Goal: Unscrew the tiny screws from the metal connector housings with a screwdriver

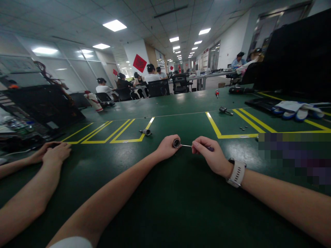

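My left hand (167, 147) is closed around a short cylindrical metal part (176, 143), its round hollow end facing me. In my right hand (209, 153), the fingers grip a thin screwdriver (186, 145) by its dark purple handle. The shaft points left, and its tip meets the side of the metal part by my left fingers; whether it sits in a screw I cannot tell. A similar metal part with a shaft (146, 132) lies on the green table (165, 206) beyond my left hand. Farther off to the right is another dark metal part with a shaft (226, 110).
Yellow tape (126, 140) marks boxes on the table. Several tiny pieces (243, 128) lie at right, near white-and-blue gloves (297, 109). A red-handled screwdriver (217, 93) is at the far edge. Another person's hands (55, 153) rest at left. A black screen (297, 55) stands at right.
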`<state>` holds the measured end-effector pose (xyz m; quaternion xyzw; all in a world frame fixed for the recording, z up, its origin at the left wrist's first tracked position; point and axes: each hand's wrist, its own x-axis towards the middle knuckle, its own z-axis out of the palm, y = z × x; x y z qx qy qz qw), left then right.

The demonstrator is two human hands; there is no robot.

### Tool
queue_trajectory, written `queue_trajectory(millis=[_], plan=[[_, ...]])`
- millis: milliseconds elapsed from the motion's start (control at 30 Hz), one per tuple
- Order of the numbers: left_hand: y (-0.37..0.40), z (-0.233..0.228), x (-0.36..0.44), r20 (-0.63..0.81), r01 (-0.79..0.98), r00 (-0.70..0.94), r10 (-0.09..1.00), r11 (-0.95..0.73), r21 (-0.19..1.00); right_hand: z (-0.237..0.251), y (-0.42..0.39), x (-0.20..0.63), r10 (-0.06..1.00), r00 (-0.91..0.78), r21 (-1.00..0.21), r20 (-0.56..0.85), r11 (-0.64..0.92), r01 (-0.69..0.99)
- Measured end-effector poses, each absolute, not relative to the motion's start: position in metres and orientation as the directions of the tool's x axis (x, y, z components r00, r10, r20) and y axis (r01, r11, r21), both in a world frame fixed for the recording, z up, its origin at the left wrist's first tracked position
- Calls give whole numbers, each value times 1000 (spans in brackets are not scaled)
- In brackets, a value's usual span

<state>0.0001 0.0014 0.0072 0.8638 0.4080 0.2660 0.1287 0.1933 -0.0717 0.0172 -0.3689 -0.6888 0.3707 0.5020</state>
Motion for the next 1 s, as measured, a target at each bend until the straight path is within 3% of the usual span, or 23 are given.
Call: queue_trajectory(millis=[200, 333, 400, 500, 633, 733, 833, 933, 1000], plan=[[2, 5, -1, 382, 647, 521, 763, -645, 406, 20, -77, 185, 769, -325, -689, 551, 639, 342], [2, 6, 0, 405, 678, 524, 749, -655, 333, 21, -81, 179, 704, -441, -528, 556, 710, 467], [0, 7, 1, 427, 694, 526, 736, -661, 284, 21, -82, 178, 707, -437, -504, 557, 705, 499], [-1, 8, 0, 459, 694, 540, 706, -681, 231, 19, -78, 179, 767, -372, -635, 523, 642, 431], [0, 8, -2, 469, 665, 542, 697, -697, 266, 16, -69, 187, 886, -310, -902, 345, 404, 152], [1, 7, -3, 451, 664, 520, 726, -675, 322, 15, -66, 190, 909, -286, -943, 304, 329, 44], [2, 7, -2, 429, 664, 532, 730, -674, 324, 17, -72, 188, 843, -314, -846, 435, 503, 177], [0, 7, -1, 421, 652, 565, 709, -697, 299, 20, -81, 182, 720, -428, -638, 546, 689, 345], [-1, 7, 0, 422, 656, 571, 704, -701, 280, 22, -85, 178, 685, -467, -537, 559, 728, 427]])
